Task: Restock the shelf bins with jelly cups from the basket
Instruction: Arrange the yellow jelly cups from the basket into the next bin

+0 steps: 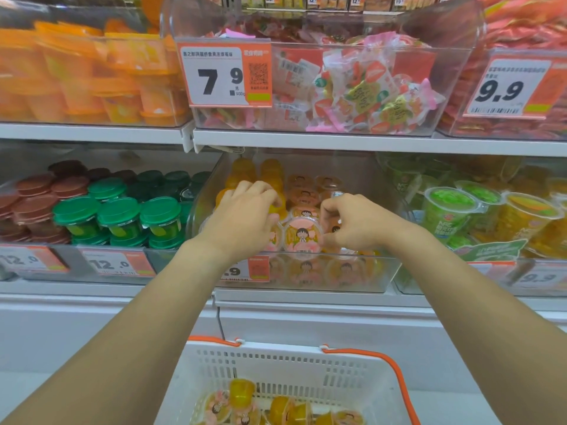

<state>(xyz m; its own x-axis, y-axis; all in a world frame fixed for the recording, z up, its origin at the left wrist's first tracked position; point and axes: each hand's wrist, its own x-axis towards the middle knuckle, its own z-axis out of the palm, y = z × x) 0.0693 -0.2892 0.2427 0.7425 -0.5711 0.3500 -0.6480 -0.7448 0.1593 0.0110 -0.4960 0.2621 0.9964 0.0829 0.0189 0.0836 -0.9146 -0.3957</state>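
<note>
Both hands reach into the clear shelf bin (352,273) on the lower shelf, which holds several jelly cups with pink cartoon lids. My left hand (245,216) curls round a yellow jelly cup (277,207) at the bin's left. My right hand (352,222) pinches the rim of a pink-lidded jelly cup (302,236) lying at the bin's front. Below, the white basket (276,360) with orange handles holds several more yellow jelly cups (242,391).
Green-lidded and brown-lidded cups (116,213) fill the bin to the left, green and yellow tubs (448,207) the bin to the right. Above stands a clear bin of pink wrapped sweets (368,90) with a 7.9 price tag (224,75).
</note>
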